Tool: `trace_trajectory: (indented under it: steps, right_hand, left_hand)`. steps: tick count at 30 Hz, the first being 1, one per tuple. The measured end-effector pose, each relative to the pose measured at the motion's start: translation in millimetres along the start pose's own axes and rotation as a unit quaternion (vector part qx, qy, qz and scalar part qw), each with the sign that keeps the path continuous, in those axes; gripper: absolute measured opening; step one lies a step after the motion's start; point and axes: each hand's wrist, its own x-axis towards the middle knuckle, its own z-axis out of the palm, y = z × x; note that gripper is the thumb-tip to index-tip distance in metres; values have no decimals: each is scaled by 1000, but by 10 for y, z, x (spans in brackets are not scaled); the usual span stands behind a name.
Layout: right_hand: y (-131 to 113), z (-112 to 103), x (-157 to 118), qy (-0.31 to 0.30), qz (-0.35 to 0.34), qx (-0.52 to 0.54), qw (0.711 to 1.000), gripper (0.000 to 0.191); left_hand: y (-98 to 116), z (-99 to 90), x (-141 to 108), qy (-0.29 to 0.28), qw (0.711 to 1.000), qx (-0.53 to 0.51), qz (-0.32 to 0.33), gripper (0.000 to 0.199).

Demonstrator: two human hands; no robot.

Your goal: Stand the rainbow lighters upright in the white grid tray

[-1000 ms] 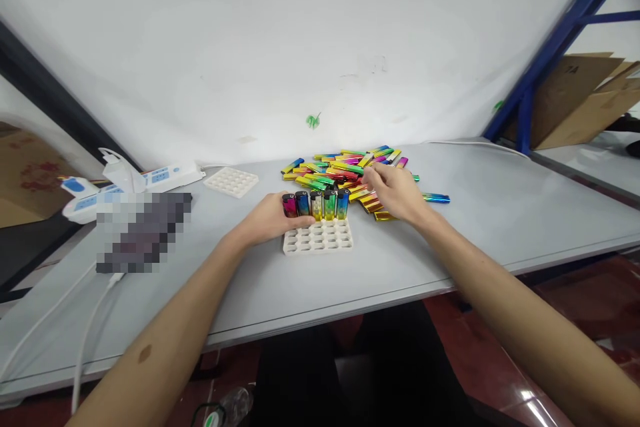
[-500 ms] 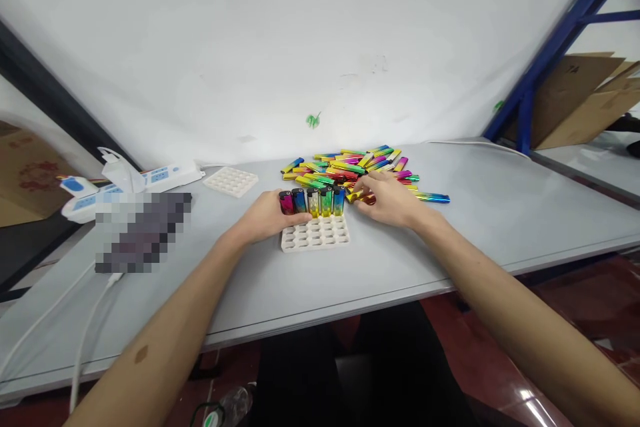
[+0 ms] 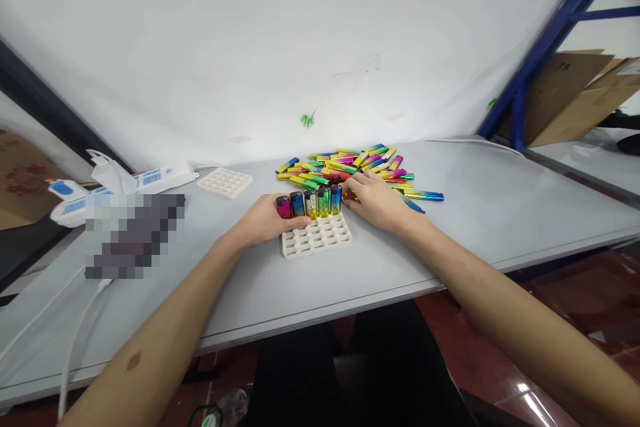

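A white tray (image 3: 320,240) with rows of slots lies on the table, its back row holding several upright lighters (image 3: 324,202) in shiny pink, blue, silver, green and blue-yellow. My left hand (image 3: 267,219) is closed round the tray's back left corner, the thumb across the front of the leftmost lighters and the fingers hidden behind. Just right of the row, my right hand (image 3: 373,200) has its fingers curled together over a yellowish lighter at the pile's near edge, mostly covered by the fingers. Behind both hands lies a heap of loose metallic lighters (image 3: 345,165).
A second white slotted tray (image 3: 225,182) lies at the back left. Beyond it are a power strip (image 3: 155,177) with plugs, a blurred dark object (image 3: 135,233) and white cables (image 3: 75,340). Cardboard boxes (image 3: 575,97) stand beyond a blue frame (image 3: 520,113) at right.
My right hand has moved slightly left, closer to the row of lighters, and its fingers have drawn in. The left hand keeps its place on the tray. The view has shifted a little.
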Motion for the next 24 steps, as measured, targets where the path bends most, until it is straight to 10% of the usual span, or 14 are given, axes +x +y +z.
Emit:
trace_trajectory:
  steps: [13, 18, 24]
  right_hand:
    - [49, -19, 18, 134, 75, 68, 986, 11]
    - [143, -75, 47, 256, 219, 296, 894, 22]
    - [244, -44, 92, 254, 244, 449, 821, 25]
  left_hand:
    - [12, -5, -1, -5, 1000, 1, -7, 48]
    - [-17, -13, 13, -1, 1000, 12, -2, 53]
    - [-27, -12, 11, 0, 1000, 20, -5, 54]
